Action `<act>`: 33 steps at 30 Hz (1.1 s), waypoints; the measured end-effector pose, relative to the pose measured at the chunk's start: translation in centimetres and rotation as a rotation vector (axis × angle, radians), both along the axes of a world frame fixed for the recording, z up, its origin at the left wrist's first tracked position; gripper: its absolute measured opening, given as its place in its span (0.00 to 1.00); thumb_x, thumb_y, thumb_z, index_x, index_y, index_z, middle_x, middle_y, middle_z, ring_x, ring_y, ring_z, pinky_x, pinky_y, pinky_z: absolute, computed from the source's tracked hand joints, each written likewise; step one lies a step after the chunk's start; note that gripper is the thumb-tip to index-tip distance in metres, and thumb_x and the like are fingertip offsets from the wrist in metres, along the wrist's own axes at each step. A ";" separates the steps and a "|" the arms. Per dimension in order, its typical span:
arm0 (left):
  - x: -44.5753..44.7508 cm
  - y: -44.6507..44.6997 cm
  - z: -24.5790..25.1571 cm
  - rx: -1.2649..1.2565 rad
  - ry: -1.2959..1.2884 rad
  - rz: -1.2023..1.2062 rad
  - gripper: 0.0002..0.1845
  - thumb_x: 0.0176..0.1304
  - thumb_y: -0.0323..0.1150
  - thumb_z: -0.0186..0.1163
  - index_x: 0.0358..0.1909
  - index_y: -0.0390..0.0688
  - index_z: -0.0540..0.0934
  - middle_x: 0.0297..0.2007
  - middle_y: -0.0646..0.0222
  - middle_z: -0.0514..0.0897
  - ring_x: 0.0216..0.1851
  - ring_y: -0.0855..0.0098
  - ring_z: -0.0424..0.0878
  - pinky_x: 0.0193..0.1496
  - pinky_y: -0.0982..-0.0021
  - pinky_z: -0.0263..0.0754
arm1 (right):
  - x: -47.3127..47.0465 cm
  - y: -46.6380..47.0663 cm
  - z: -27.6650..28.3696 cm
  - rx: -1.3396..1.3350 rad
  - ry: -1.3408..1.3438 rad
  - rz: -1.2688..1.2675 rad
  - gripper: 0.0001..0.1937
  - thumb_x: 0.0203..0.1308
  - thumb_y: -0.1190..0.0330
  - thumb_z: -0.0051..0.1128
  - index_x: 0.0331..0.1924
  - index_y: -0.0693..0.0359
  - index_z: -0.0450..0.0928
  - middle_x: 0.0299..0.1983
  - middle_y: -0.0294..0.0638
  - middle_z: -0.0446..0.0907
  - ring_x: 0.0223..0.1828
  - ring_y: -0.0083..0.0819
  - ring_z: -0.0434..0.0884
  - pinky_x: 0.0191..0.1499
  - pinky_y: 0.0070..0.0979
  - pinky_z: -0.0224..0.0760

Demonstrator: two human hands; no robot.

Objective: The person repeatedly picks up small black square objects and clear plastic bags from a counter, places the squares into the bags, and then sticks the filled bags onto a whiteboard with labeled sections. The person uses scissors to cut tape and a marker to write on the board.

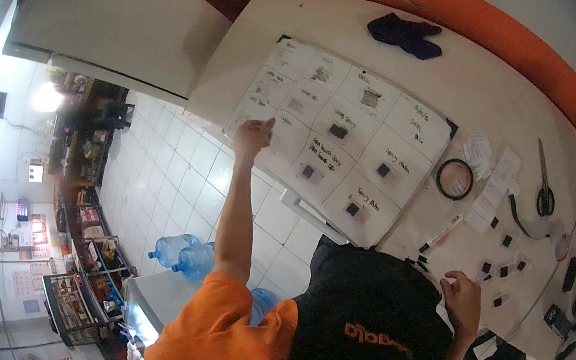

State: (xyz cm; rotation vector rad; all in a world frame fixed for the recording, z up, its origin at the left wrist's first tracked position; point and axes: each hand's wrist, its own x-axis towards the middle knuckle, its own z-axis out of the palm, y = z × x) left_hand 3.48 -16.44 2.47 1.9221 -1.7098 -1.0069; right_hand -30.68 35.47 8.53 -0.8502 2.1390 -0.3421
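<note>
A white board (293,142), with black corner pieces and hand-drawn squares, lies tilted on the pale table. Handwriting marks its squares. Small dark pieces under clear tape, such as the dark square (338,131), are stuck in several of them. My left hand (254,136) is over the board's left edge with its fingers bent; whether it holds anything is unclear. Close to the table's near edge, my right hand (462,301) has curled fingers, and what lies between them cannot be made out. Small black scraps (421,263) and a marker (441,233) lie just beyond it.
Right of the board are a roll of black tape (454,179), paper slips (493,191), scissors (546,185), a black strip (520,217) and several small taped squares (503,271). Dark cloth (405,35) lies at the back. Blue water bottles (195,260) stand on the tiled floor.
</note>
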 end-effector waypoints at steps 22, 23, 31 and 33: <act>3.3 3.5 -3.0 -0.306 -0.254 -0.384 0.36 0.52 0.44 0.82 0.61 0.36 0.84 0.55 0.46 0.88 0.55 0.45 0.87 0.60 0.51 0.81 | 0.0 -0.7 0.0 0.030 0.022 -0.024 0.17 0.72 0.59 0.63 0.58 0.57 0.82 0.44 0.49 0.86 0.49 0.50 0.83 0.59 0.46 0.73; 3.5 3.7 -3.3 -0.323 -0.271 -0.395 0.36 0.52 0.43 0.82 0.61 0.36 0.84 0.56 0.46 0.88 0.57 0.45 0.86 0.61 0.51 0.80 | 0.0 -0.7 0.0 0.035 0.035 -0.009 0.17 0.72 0.59 0.63 0.59 0.57 0.82 0.43 0.49 0.86 0.48 0.50 0.83 0.59 0.45 0.72; 4.2 4.4 -5.7 -0.468 -0.256 -0.382 0.28 0.52 0.40 0.83 0.54 0.44 0.88 0.53 0.57 0.89 0.55 0.55 0.87 0.60 0.56 0.82 | 0.4 -0.9 0.1 0.060 -0.017 -0.054 0.17 0.72 0.59 0.63 0.58 0.57 0.82 0.43 0.49 0.88 0.49 0.49 0.84 0.60 0.46 0.72; 4.5 4.5 -6.0 -0.437 -0.192 -0.354 0.27 0.51 0.39 0.83 0.53 0.43 0.88 0.53 0.57 0.89 0.55 0.57 0.88 0.60 0.57 0.82 | 0.3 -0.8 0.0 0.072 -0.016 -0.060 0.17 0.72 0.59 0.62 0.58 0.57 0.82 0.42 0.50 0.89 0.50 0.50 0.84 0.60 0.46 0.72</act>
